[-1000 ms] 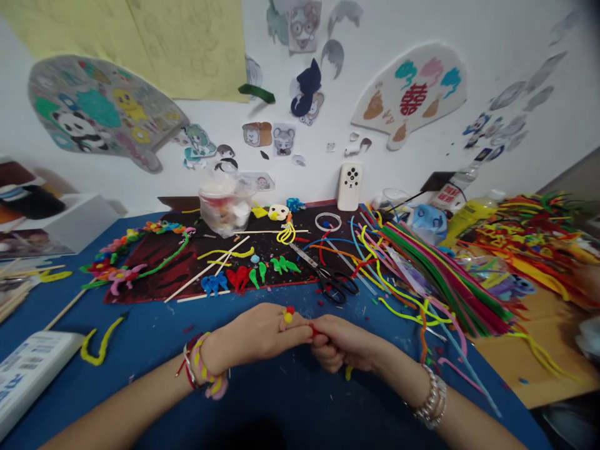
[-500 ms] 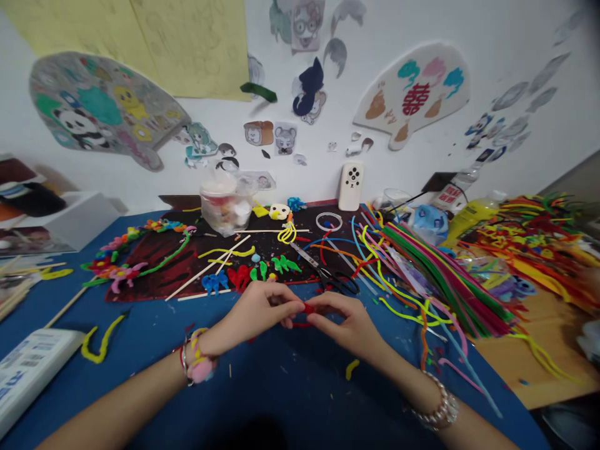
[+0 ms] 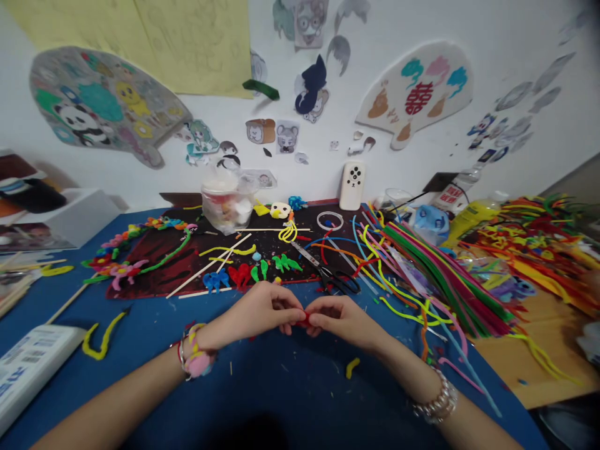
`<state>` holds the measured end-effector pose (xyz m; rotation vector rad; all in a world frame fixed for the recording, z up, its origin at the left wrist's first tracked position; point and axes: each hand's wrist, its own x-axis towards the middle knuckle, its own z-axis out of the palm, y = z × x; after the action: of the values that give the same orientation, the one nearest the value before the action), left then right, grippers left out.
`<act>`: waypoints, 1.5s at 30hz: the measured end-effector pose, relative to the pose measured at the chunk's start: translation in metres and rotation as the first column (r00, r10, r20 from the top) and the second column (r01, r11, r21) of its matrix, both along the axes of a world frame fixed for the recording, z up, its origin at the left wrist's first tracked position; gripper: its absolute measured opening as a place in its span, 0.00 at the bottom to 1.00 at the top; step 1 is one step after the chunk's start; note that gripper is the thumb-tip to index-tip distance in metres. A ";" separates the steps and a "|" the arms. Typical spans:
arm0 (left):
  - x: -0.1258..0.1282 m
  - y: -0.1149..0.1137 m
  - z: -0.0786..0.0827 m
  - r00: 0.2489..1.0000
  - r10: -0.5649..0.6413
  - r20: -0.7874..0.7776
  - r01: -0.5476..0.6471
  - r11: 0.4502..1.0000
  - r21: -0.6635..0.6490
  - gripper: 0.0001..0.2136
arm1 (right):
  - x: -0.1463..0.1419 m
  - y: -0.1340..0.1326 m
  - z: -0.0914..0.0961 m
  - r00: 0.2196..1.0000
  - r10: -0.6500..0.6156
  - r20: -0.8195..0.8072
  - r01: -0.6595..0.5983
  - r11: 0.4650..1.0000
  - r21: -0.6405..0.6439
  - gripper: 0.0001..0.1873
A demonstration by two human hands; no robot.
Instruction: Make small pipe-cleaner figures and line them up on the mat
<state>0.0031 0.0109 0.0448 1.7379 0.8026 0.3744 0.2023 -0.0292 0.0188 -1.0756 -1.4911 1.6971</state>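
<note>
A small piece of red pipe cleaner (image 3: 307, 318) is pinched between both hands above the blue table, mostly hidden by the fingers. My left hand (image 3: 268, 312) is closed on its left end, thumb against the fingers. From the other side, my right hand (image 3: 344, 321) grips it with thumb and forefinger. Just beyond the hands lie black-handled scissors (image 3: 335, 278). Bent pipe-cleaner shapes sit in a row behind my left hand: a blue one (image 3: 215, 280), a red one (image 3: 239, 275) and green ones (image 3: 285, 264).
A bundle of long pipe cleaners (image 3: 450, 281) lies at the right, near a wooden surface (image 3: 553, 362). A flowered pipe-cleaner ring (image 3: 126, 270) and wooden sticks (image 3: 209, 265) rest on the dark mat (image 3: 159, 256). A white box (image 3: 42, 369) stands at left; a yellow scrap (image 3: 351, 367) lies in front.
Both hands stay together at the red pipe cleaner. The red strand that showed below the fingers is now hidden, and the right fingers have curled in more.
</note>
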 end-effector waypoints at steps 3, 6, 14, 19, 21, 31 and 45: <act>0.000 -0.002 0.000 1.000 -0.024 -0.014 0.025 0.997 0.068 0.11 | -0.001 0.001 0.000 0.993 0.078 -0.091 -0.090 0.986 -0.142 0.17; 0.000 -0.003 0.002 0.998 -0.043 -0.053 0.054 0.972 0.228 0.10 | -0.001 0.000 0.000 0.988 0.124 -0.097 -0.141 0.971 -0.195 0.18; -0.001 -0.005 0.009 0.991 -0.109 -0.073 0.131 0.874 0.469 0.06 | 0.001 -0.001 -0.007 0.982 0.185 -0.031 -0.187 0.975 -0.123 0.19; -0.002 -0.003 0.014 0.991 -0.128 -0.046 0.134 0.868 0.479 0.07 | 0.002 -0.001 -0.004 0.972 0.201 -0.118 -0.216 0.967 -0.135 0.22; -0.003 -0.002 0.016 0.988 -0.144 -0.051 0.150 0.863 0.483 0.07 | 0.002 -0.002 -0.003 0.964 0.210 -0.163 -0.236 0.958 -0.162 0.23; -0.004 -0.004 0.015 0.979 -0.170 -0.113 0.204 0.846 0.493 0.06 | 0.001 -0.004 0.002 0.951 0.286 -0.119 -0.298 0.950 -0.097 0.19; -0.003 -0.009 0.020 0.963 -0.164 -0.215 0.254 0.820 0.513 0.05 | -0.002 -0.010 0.009 0.893 0.114 0.436 -0.286 0.891 0.352 0.17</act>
<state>0.0006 0.0024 0.0647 2.3894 0.6406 0.3286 0.2001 -0.0392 0.0283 -1.1071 -2.1797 1.2388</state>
